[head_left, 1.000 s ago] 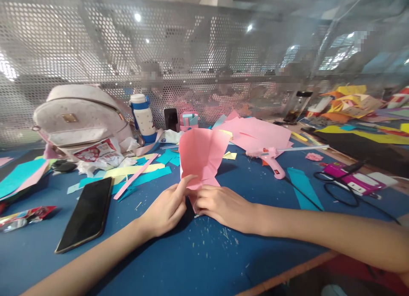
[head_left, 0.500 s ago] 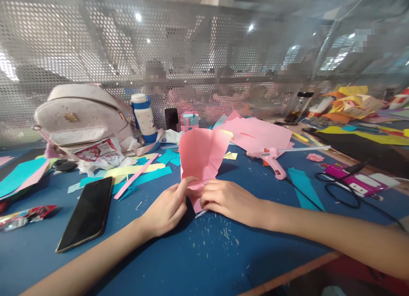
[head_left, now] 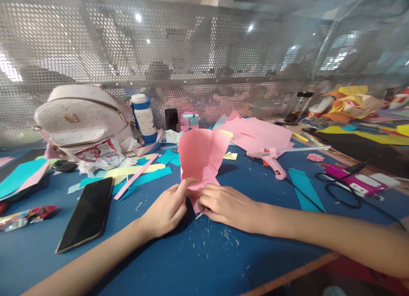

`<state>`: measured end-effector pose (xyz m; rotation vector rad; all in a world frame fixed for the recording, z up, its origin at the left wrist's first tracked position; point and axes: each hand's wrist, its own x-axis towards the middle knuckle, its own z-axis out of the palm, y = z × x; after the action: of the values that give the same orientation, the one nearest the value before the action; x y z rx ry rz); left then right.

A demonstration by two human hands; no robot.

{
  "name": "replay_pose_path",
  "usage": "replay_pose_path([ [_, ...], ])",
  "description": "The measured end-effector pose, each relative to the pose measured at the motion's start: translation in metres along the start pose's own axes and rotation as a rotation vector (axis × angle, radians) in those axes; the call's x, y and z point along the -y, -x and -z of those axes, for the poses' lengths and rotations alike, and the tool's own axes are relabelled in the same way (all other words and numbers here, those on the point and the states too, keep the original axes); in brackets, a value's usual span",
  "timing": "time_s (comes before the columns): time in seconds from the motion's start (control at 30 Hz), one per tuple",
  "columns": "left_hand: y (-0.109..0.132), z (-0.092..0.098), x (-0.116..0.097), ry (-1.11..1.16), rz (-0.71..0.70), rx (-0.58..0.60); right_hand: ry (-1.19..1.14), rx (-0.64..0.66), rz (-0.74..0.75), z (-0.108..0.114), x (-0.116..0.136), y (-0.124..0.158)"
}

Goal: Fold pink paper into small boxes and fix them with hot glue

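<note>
A folded pink paper sheet (head_left: 200, 154) stands up from the blue table (head_left: 179, 262), fanning out at the top. My left hand (head_left: 166, 208) pinches its lower left part, forefinger stretched along the fold. My right hand (head_left: 228, 205) presses its fingers on the paper's bottom right, knuckles up. Both hands meet at the narrow base of the sheet, which they partly hide.
A black phone (head_left: 86, 213) lies left of my left arm. Behind it are a pale backpack (head_left: 78, 115), a white-and-blue bottle (head_left: 143, 117) and paper scraps (head_left: 140, 172). A pink glue gun (head_left: 271, 157), scissors (head_left: 338, 185) and more pink sheets (head_left: 258, 134) lie at the right. A perforated metal screen (head_left: 191, 66) stands behind.
My right hand has slid a little up and left along the paper's base and then settled; the left hand and the sheet have barely moved.
</note>
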<state>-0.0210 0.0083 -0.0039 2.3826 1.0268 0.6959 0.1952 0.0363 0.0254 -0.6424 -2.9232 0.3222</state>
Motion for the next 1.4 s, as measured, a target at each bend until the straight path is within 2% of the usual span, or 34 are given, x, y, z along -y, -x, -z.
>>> replay_pose_path([
  [0.4, 0.000, 0.001, 0.000, -0.004, -0.006, -0.006, -0.023, -0.036, -0.059, 0.004, -0.005, -0.006],
  [0.73, -0.001, 0.001, 0.000, 0.002, -0.006, 0.005, -0.241, -0.031, -0.097, 0.018, -0.004, -0.008],
  [0.87, -0.002, 0.002, -0.002, 0.017, -0.006, 0.001, -0.153, -0.100, -0.108, 0.009, -0.013, -0.008],
  [1.07, -0.001, 0.001, 0.000, 0.011, -0.008, 0.015, -0.087, -0.104, -0.080, -0.006, -0.019, -0.010],
  [1.4, -0.001, 0.002, -0.001, 0.006, 0.009, 0.025, 0.015, -0.056, -0.014, -0.007, -0.014, -0.007],
])
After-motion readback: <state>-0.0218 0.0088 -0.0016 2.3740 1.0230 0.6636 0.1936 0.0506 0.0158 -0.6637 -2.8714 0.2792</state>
